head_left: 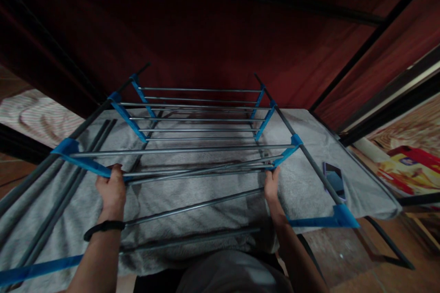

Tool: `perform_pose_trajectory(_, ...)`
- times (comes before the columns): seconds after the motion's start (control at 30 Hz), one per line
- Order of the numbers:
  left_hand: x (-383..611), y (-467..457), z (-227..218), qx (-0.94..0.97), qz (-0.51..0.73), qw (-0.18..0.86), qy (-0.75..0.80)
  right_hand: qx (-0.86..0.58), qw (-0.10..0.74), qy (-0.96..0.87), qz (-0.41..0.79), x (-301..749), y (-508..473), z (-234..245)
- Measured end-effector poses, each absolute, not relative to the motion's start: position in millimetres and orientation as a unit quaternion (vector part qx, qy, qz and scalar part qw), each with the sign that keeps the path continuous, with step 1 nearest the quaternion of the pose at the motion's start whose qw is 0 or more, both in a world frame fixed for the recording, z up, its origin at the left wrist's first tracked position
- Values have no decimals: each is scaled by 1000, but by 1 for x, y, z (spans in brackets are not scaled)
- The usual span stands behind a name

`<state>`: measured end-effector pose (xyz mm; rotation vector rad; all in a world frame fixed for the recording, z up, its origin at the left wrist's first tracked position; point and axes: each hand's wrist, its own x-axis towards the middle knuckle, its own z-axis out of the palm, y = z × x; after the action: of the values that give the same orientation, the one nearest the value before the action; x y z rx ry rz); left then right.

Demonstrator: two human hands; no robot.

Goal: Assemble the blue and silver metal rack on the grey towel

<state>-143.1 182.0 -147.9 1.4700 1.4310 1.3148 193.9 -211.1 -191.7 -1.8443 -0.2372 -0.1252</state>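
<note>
A metal rack (202,149) with grey rods and blue plastic connectors lies on a grey towel-covered surface (302,178). My left hand (110,187) is closed around the near end of a blue side bar (82,162) on the left. On the right side, my right hand (271,185) grips the matching blue side bar (283,155), fingers wrapped over it. Loose grey rods (192,208) slant across between my hands. A black band sits on my left wrist (103,228).
A smartphone (334,179) lies on the towel by the rack's right pole. Dark red curtains (213,32) hang behind. A colourful box (409,169) sits at the right. Spare grey poles (68,183) lie along the left side. Bare floor (343,256) shows at lower right.
</note>
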Motion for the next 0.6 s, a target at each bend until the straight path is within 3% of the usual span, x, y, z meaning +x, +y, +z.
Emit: perform_pose_trajectory(0.6,-145,184,-150,574,496,337,557,-824,550,-80,-108,202,-200,-194)
